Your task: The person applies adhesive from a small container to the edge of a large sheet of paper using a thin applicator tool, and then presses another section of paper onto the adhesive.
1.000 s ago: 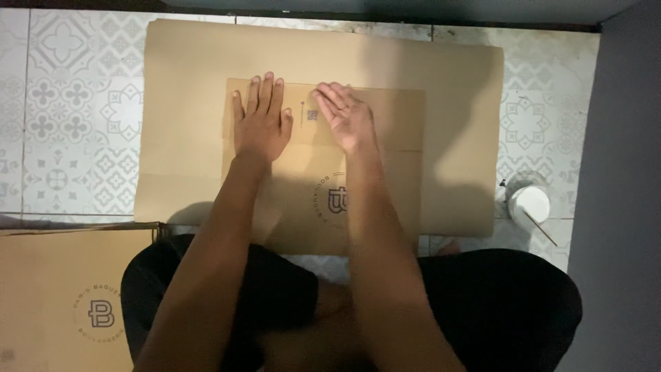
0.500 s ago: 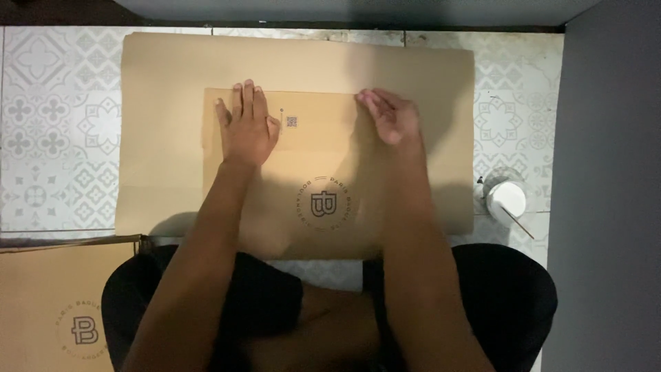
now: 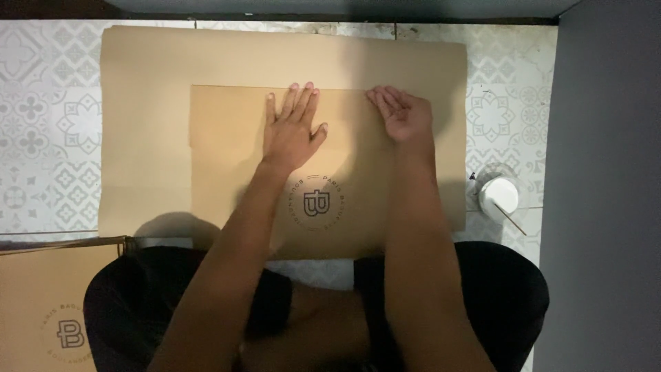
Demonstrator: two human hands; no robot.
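Palms (image 3: 292, 134) flat on brown paper (image 3: 227, 151)

Folded paper piece (image 3: 234, 151): brown kraft paper, flat, lying on top of the larger sheet, its top edge straight and level.
Round emblem (image 3: 317, 204): dark circular print near the piece's lower middle.
Larger sheet (image 3: 144, 62): same brown paper, spread flat on the patterned tiles.

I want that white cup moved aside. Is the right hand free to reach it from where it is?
Probably yes: the right hand lies flat on the brown paper, holding nothing, and only bare tiled floor separates it from the white cup.
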